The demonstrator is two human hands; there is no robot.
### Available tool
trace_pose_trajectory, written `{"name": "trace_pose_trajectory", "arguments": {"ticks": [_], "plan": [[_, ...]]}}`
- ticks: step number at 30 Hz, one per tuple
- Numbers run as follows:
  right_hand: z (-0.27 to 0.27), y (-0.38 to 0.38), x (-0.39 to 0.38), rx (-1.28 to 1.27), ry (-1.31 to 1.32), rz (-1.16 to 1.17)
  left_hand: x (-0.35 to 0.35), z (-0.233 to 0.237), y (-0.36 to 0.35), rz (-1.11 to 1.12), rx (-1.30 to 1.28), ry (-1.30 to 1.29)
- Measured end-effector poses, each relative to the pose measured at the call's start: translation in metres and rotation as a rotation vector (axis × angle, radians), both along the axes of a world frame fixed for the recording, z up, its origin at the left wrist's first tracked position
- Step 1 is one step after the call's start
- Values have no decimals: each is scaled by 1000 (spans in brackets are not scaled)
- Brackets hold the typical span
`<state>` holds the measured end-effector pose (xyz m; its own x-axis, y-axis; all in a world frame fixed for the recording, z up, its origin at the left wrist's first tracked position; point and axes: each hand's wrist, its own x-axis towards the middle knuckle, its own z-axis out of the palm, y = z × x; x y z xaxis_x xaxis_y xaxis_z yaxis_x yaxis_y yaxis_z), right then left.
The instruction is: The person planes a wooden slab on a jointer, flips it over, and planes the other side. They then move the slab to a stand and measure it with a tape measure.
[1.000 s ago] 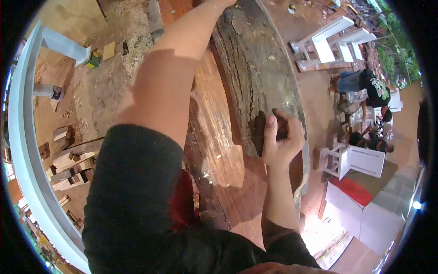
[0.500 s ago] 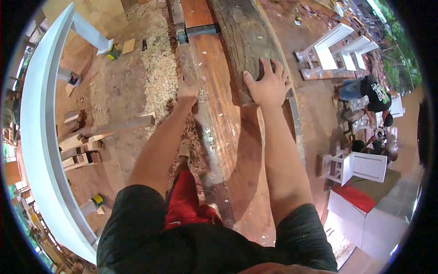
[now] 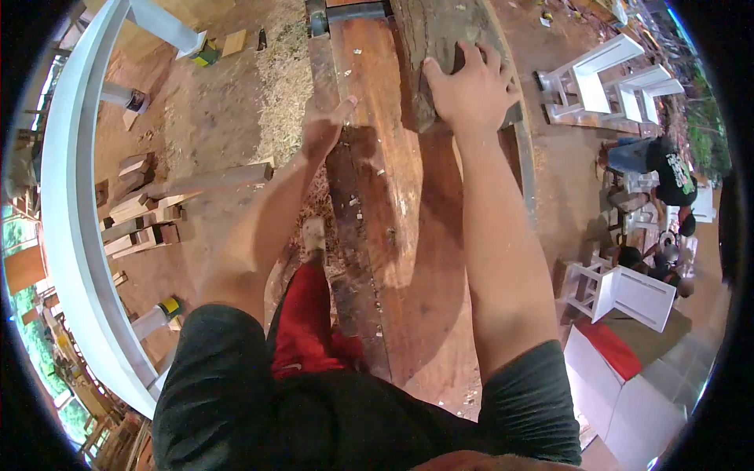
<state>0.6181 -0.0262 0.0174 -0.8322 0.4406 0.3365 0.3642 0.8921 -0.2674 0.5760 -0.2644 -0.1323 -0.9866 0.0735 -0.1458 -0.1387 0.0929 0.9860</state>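
My right hand [image 3: 475,90] lies on the near end of a dark, rough-faced plank [image 3: 432,39], its fingers and thumb spread apart. The plank lies lengthwise on a long, reddish-brown wooden surface [image 3: 381,180]. At that surface's left side is my left hand [image 3: 323,135], thumb stretched toward the wood. Its other fingers are mostly hidden, and I see nothing held in it. Beyond the hands, a dark metal bar [image 3: 357,11] crosses the reddish surface.
Wood shavings [image 3: 284,86] cover the floor at left, beside stacked wood offcuts [image 3: 141,212] and a long white frame [image 3: 67,196] on legs. At right are white chairs [image 3: 597,82], a person in a black shirt [image 3: 671,173] bending over, and white panels [image 3: 640,408].
The view has shifted, so the metal bar and plank sit higher in the picture. My right hand stays on the plank's end. My left hand remains at the left side, thumb still out.
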Motion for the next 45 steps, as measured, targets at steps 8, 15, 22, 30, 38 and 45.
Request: {"name": "trace_pose_trajectory", "arguments": {"ticks": [8,15,22,30,38,45], "plan": [[-3,3,-80,61,-3,-17,-3,2,0,107,-385,-193],[33,-25,-130,-83,-56,-98,3,2,-2,82,-310,-133],[36,-20,-180,-122,-39,-67,2,20,4,80,-93,-179],[24,-16,-218,-84,8,-80,0,29,6,55,-113,-232],[13,-4,-253,-128,43,-46,3,21,5,82,-76,-180],[27,-10,-272,-106,-12,-76,2,19,2,53,-173,-164]]}}
